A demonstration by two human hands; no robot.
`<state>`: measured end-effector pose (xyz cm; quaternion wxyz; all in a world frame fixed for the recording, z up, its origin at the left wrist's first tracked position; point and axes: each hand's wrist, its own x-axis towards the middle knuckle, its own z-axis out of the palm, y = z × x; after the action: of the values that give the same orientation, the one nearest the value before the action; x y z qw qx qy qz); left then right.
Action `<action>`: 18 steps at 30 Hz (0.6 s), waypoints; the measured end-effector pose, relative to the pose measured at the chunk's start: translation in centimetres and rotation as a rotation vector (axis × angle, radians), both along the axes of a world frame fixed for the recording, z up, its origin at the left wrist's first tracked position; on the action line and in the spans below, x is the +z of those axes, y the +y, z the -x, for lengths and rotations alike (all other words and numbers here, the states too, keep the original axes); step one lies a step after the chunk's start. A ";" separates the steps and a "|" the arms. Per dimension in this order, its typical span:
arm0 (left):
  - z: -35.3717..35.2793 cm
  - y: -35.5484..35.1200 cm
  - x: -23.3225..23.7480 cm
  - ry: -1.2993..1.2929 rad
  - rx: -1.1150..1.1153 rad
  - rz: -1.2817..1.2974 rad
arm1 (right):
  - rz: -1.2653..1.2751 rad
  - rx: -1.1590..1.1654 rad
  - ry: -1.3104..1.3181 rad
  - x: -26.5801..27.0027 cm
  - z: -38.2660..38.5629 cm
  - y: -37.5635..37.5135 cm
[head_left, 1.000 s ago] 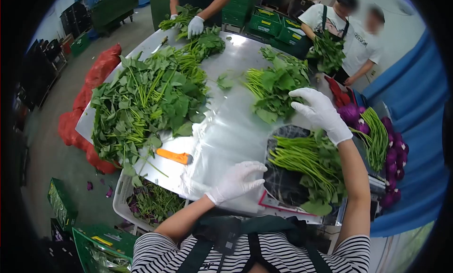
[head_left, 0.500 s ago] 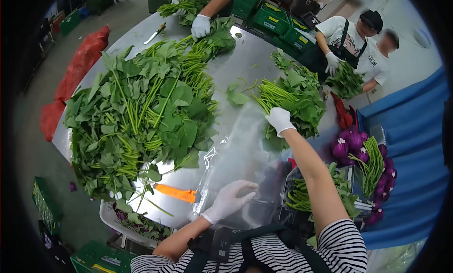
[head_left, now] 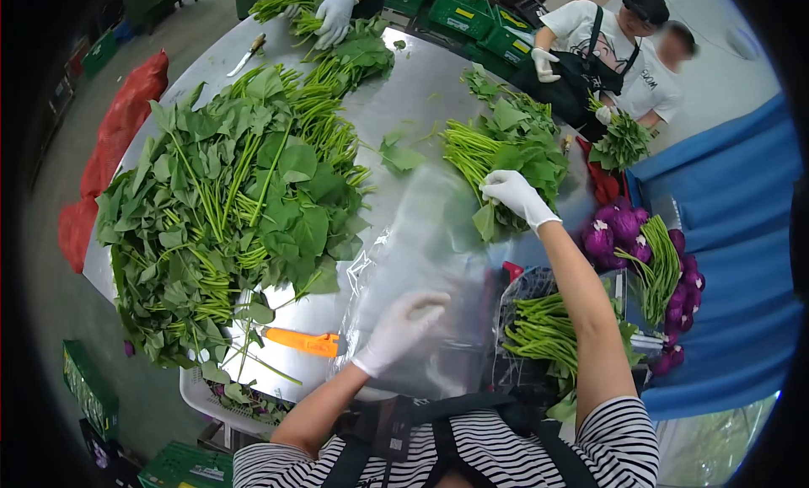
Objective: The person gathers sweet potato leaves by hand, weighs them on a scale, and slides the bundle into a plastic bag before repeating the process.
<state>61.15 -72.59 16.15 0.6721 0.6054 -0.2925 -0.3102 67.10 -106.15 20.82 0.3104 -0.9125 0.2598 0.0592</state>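
Observation:
My left hand, in a white glove, hovers over or rests on clear plastic bags; its fingers are slightly bent, with the thumb apart and nothing seen between them. Farther forward, my gloved right hand is pinched at the near edge of a bunch of leafy greens with long green stems. A leaf shows just under its fingertips, and the exact grip is partly hidden. Beneath my right forearm, more greens lie in a plastic-lined container.
A large heap of greens covers the table's left. An orange-handled knife and another knife lie on the metal table. Purple bundles sit at right. Co-workers' gloved hands handle greens at the far side.
My right hand has turned and its fingers have pinched together at the bunch's near edge. My left hand has shifted slightly. A co-worker at right has lowered a bunch and lifted one hand off it.

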 end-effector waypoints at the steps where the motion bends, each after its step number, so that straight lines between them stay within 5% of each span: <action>1: -0.6 -0.4 0.4 0.062 0.041 0.009 | -0.070 -0.013 0.002 0.6 0.9 0.1; 5: -6.7 -6.7 -1.7 0.057 0.293 0.086 | -0.113 -0.035 0.001 1.1 3.4 0.5; 8: -10.8 -11.8 -1.2 -0.063 0.280 -0.025 | 0.032 0.033 -0.021 1.7 4.2 2.1; 10: -11.6 -13.7 -0.5 -0.444 0.324 -0.228 | 0.115 0.087 -0.032 1.0 4.1 2.6; 12: -12.3 -14.6 -0.8 -0.442 0.253 -0.211 | 0.078 0.059 0.011 1.0 4.1 2.9; 14: -12.1 -14.9 -1.0 -0.439 0.166 -0.198 | 0.384 0.103 0.037 1.2 4.4 3.2; 18: -10.7 -13.6 -2.0 -0.650 0.227 -0.069 | 0.273 0.234 -0.417 0.4 3.4 2.1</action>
<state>71.87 -86.18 14.12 0.5532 0.7235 -0.4115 -0.0337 63.68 -104.09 21.26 0.2222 -0.9622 0.0887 -0.1299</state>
